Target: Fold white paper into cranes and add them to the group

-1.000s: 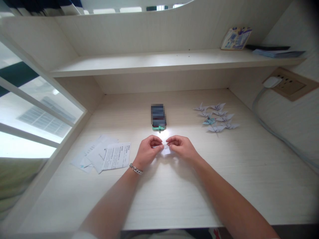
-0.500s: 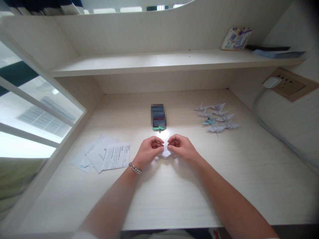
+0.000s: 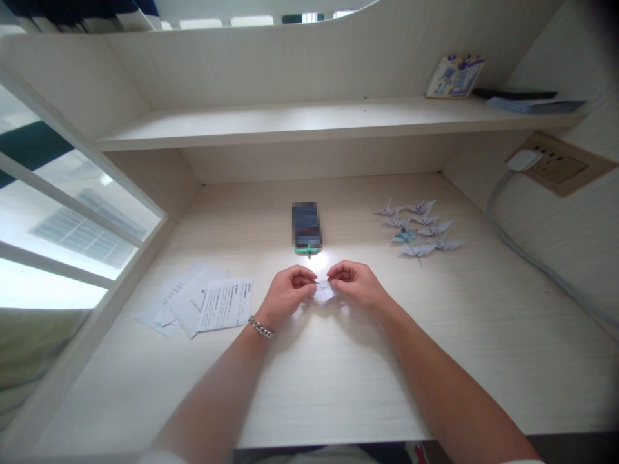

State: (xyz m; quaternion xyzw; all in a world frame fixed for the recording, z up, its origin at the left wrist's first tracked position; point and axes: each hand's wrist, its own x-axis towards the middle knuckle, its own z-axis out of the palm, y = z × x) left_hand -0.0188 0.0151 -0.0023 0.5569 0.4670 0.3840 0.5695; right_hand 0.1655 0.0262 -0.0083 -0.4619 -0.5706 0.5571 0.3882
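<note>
Between my two hands is a small white piece of folded paper (image 3: 324,291), just above the middle of the desk. My left hand (image 3: 291,291), with a silver chain bracelet (image 3: 261,327) at the wrist, pinches its left side between thumb and fingers. On the opposite side, my right hand (image 3: 356,285) grips the paper's right edge the same way. The fingers cover parts of the paper, so its full shape is hidden. Right behind the hands a phone (image 3: 306,225) with a blurred screen lies by a green stand or case edge (image 3: 307,251).
Several folded paper cranes (image 3: 420,231) stand at the back right, one of them partly blue. Loose printed sheets (image 3: 225,303) lie overlapped on the left. A shelf (image 3: 271,125) runs above the desk's back. A cable (image 3: 527,258) hangs from the wall socket (image 3: 563,164).
My right hand has shifted very slightly to the right, and a bit more of the paper shows between the fingers. Both hands keep their hold.
</note>
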